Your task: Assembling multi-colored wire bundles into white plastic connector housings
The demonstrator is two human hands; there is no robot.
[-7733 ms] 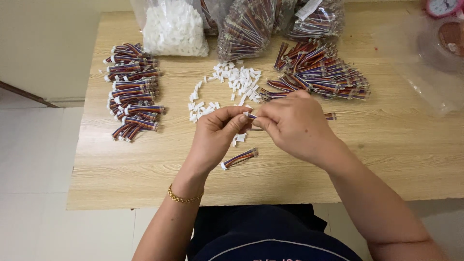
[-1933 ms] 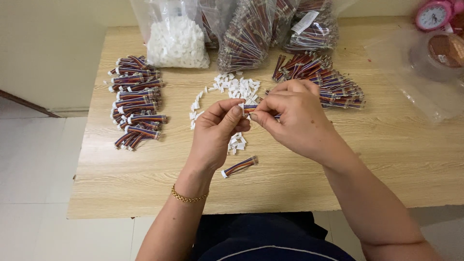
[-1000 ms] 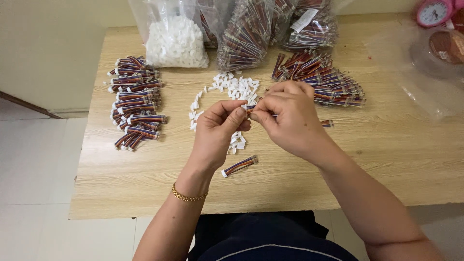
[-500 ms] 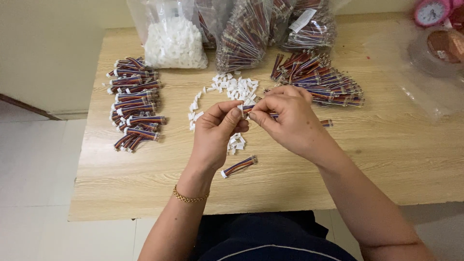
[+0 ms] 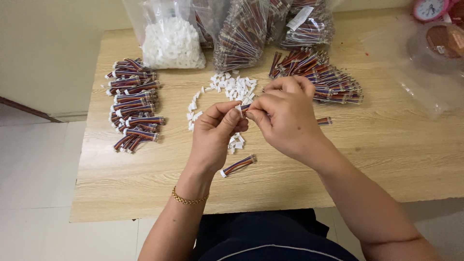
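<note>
At the far left of the wooden desk (image 5: 145,183) lies a loose stack of finished wire bundles (image 5: 129,103) — short red, blue and dark leads with white ends, laid roughly side by side. Behind them, toward the back edge, stands a clear bag of white connector housings (image 5: 171,41), and just to its right a second clear bag packed with coloured wire leads (image 5: 241,36).

In front of those bags a scatter of loose white housings (image 5: 227,89) spreads over the desk, trailing down toward the left hand (image 5: 212,133). That hand, with a gold chain bracelet (image 5: 189,199) at the wrist, is raised above the desk with thumb and forefinger pinched on a small white housing with a short wire lead (image 5: 244,107). The right hand (image 5: 285,116) meets it from the other side, fingertips closed on the same piece, so the two hands touch at the middle of the desk. Just below the left hand a single finished wire lead (image 5: 239,165) lies flat on the wood.

Farther right, behind the right hand, sits a heap of unworked wire leads (image 5: 321,77), and at the far right a crumpled clear plastic bag (image 5: 425,63) — with a pink clock (image 5: 429,8) at the top corner.
</note>
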